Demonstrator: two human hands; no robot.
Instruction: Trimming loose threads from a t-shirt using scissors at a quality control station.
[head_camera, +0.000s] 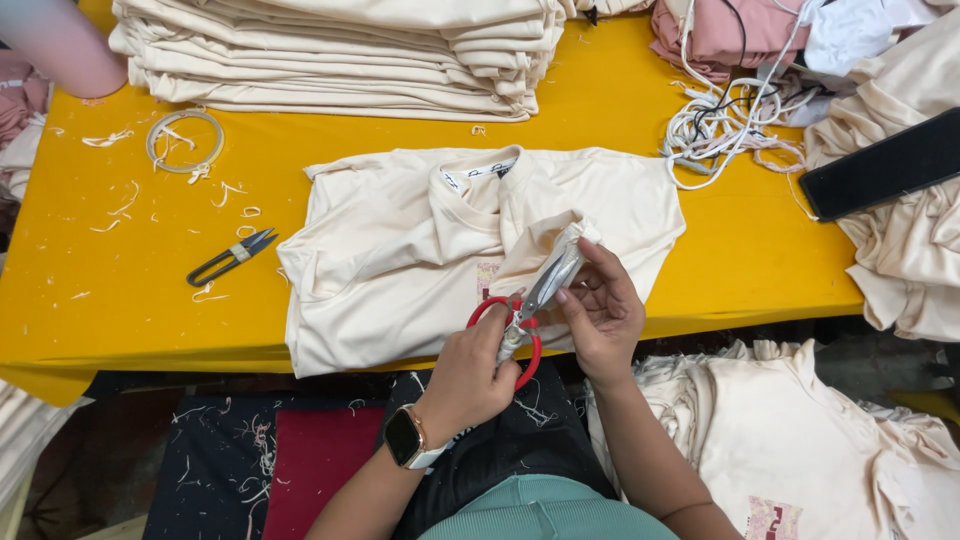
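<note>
A cream T-shirt (400, 260) lies folded on the yellow table (120, 300), neck label at the top. My left hand (465, 375), a smartwatch on its wrist, grips red-handled scissors (525, 310) whose blades point up and to the right. A raised fold of the shirt (545, 235) meets the blade tips. My right hand (605, 315) pinches that fold and rests against the blades. Whether the blades are cutting is hidden by the cloth.
A stack of folded cream shirts (340, 55) sits at the back. Thread snips (232, 257) and a tape ring (185, 140) lie to the left among thread scraps. White cords (730, 120), a black flat object (880, 165) and cream garment piles (900, 250) lie right. Another person's arm (60, 45) is at top left.
</note>
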